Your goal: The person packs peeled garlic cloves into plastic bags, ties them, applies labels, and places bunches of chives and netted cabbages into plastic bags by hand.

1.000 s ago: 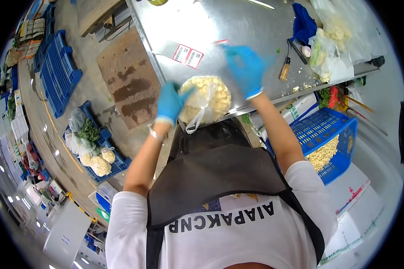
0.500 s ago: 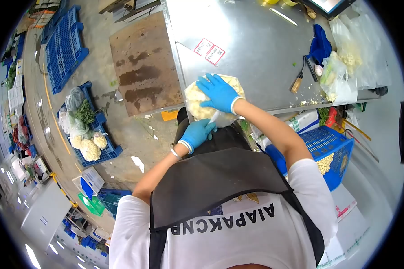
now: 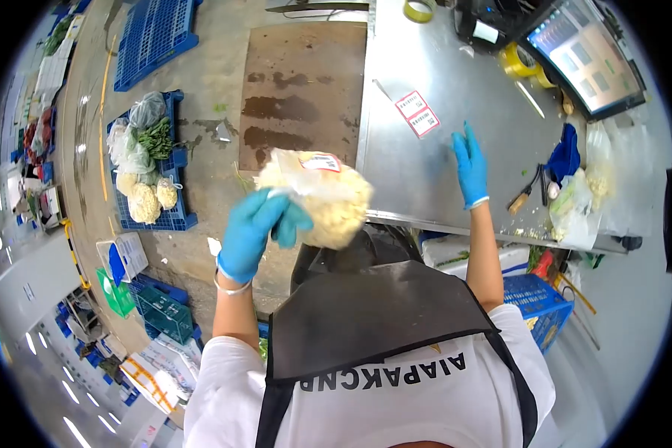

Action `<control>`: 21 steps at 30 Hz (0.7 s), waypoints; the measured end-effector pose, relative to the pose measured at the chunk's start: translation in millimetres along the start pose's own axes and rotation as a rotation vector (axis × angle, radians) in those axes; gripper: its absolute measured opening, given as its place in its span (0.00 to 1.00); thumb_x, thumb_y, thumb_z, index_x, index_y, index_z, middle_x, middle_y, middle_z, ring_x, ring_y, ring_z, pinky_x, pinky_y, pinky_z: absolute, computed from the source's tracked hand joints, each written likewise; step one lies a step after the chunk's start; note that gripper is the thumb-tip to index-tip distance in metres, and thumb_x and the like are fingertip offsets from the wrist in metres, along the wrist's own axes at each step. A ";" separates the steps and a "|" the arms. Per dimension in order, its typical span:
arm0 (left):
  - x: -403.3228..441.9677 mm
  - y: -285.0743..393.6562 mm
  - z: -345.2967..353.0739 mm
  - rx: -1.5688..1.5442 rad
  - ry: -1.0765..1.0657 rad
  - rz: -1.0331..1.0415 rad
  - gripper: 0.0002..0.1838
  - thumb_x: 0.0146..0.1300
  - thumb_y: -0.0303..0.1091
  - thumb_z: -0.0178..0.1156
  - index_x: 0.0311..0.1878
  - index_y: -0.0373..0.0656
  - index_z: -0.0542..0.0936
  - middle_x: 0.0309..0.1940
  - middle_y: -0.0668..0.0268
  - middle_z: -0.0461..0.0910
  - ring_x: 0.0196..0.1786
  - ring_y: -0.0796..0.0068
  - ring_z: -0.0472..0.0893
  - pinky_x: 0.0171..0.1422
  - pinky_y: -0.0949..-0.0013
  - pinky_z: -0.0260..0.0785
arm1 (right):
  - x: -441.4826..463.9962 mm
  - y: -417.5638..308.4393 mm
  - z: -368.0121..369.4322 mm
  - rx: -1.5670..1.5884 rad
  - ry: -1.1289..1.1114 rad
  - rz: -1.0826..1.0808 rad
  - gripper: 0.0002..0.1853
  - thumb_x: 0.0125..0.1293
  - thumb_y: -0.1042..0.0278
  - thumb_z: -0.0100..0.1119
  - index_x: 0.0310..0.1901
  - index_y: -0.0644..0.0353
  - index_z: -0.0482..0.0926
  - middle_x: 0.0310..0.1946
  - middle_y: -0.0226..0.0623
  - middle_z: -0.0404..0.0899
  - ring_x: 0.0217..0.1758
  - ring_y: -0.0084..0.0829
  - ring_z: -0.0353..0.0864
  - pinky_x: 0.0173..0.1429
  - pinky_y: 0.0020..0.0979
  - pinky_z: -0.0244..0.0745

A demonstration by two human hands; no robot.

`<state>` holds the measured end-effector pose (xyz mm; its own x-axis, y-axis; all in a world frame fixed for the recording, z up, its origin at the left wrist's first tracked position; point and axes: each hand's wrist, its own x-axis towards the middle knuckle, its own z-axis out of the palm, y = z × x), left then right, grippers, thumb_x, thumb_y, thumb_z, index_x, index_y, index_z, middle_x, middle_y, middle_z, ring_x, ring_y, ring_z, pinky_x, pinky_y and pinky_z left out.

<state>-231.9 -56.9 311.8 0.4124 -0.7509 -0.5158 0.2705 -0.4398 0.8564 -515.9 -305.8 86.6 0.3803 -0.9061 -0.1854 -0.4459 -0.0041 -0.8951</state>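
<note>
My left hand (image 3: 250, 231), in a blue glove, is closed on the gathered neck of a clear bag of pale yellow pieces (image 3: 336, 213). The bag hangs off the table's left edge, in front of my apron, and a red-bordered label (image 3: 319, 161) shows on its top. Over the metal table (image 3: 433, 179), my right hand (image 3: 470, 168), also gloved, has its fingers stretched out and holds nothing. Two joined red-and-white labels (image 3: 418, 113) lie on the table to the left of my right hand.
A monitor (image 3: 588, 56) and yellow tape rolls (image 3: 520, 61) occupy the table's far right. A wooden-handled knife (image 3: 520, 200) lies near a blue cloth (image 3: 565, 154). On the floor at left, a blue pallet (image 3: 178, 160) bears bagged vegetables. A blue crate (image 3: 537, 299) is at lower right.
The bag has been lifted off the table and moved left in my left hand. My right hand has let go of it and moved right. The view has turned, bringing the monitor further into sight.
</note>
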 end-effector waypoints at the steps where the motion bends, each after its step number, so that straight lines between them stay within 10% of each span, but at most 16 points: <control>1: 11.4 1.0 -3.9 0.078 0.038 -0.042 0.17 0.71 0.37 0.50 0.31 0.36 0.80 0.18 0.66 0.78 0.17 0.82 0.69 0.23 0.78 0.58 | -7.7 -3.2 0.9 0.008 -0.020 0.038 0.31 0.71 0.52 0.53 0.72 0.51 0.60 0.53 0.45 0.79 0.51 0.31 0.79 0.57 0.31 0.73; 10: 174.5 -293.0 -130.0 -0.025 0.336 -0.463 0.18 0.71 0.40 0.49 0.30 0.40 0.79 0.19 0.64 0.79 0.14 0.77 0.70 0.18 0.74 0.60 | -60.8 -37.7 34.7 -0.135 -0.277 -0.026 0.30 0.69 0.55 0.56 0.71 0.47 0.62 0.44 0.39 0.83 0.42 0.29 0.81 0.50 0.29 0.74; 16: 145.6 -329.6 -138.0 0.054 0.447 -0.411 0.25 0.56 0.60 0.65 0.31 0.44 0.80 0.15 0.68 0.71 0.14 0.76 0.65 0.18 0.68 0.59 | -69.0 -23.5 54.8 -0.271 -0.404 -0.030 0.27 0.69 0.53 0.54 0.68 0.49 0.67 0.46 0.45 0.82 0.45 0.41 0.83 0.52 0.37 0.76; 21: 49.7 -342.1 -128.2 -0.087 0.459 -0.678 0.23 0.59 0.56 0.63 0.41 0.44 0.77 0.24 0.64 0.78 0.18 0.73 0.76 0.19 0.70 0.64 | -78.0 -21.7 83.1 -0.441 -0.690 -0.220 0.22 0.70 0.46 0.48 0.48 0.56 0.80 0.42 0.50 0.81 0.43 0.51 0.81 0.49 0.45 0.75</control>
<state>-192.4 119.4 -9.6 0.4449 -0.0516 -0.8941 0.6474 -0.6713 0.3609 -468.6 -199.8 86.8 0.8406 -0.4048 -0.3599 -0.5249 -0.4444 -0.7260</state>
